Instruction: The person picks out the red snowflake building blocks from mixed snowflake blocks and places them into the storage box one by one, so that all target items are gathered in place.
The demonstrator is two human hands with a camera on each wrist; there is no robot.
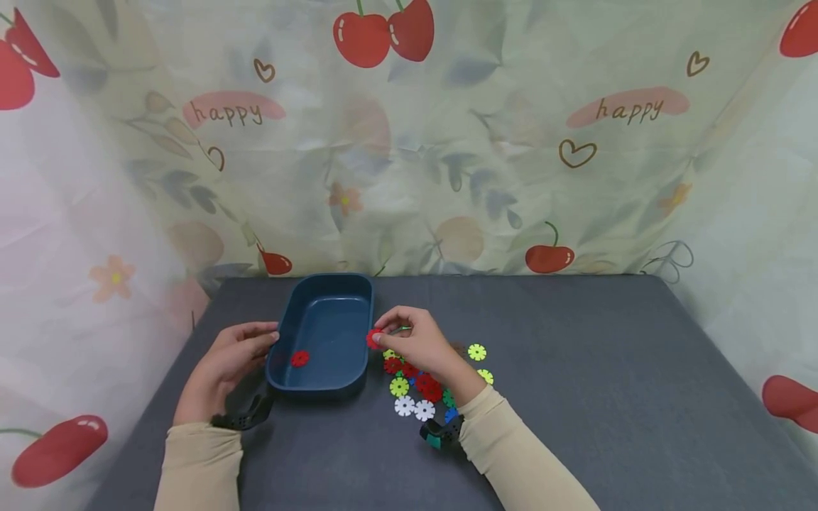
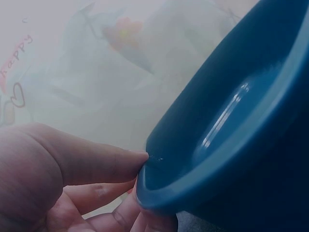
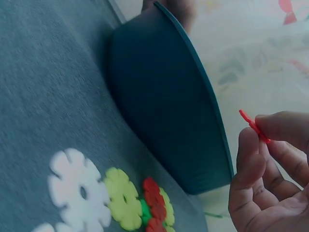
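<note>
A dark blue rectangular bin stands on the table, with one red snowflake disc lying inside it. My left hand pinches the bin's left rim between thumb and fingers, as the left wrist view shows up close. At the bin's right edge, my right hand holds another red snowflake disc between thumb and fingertips. Below and around that hand lies a loose pile of notched discs: yellow-green, white, red, green and blue. The right hand and wrist hide part of the pile.
A dark grey cloth covers the table. Patterned curtains hang behind and at both sides. Black wrist straps sit on both wrists. A few yellow-green discs lie right of the right hand.
</note>
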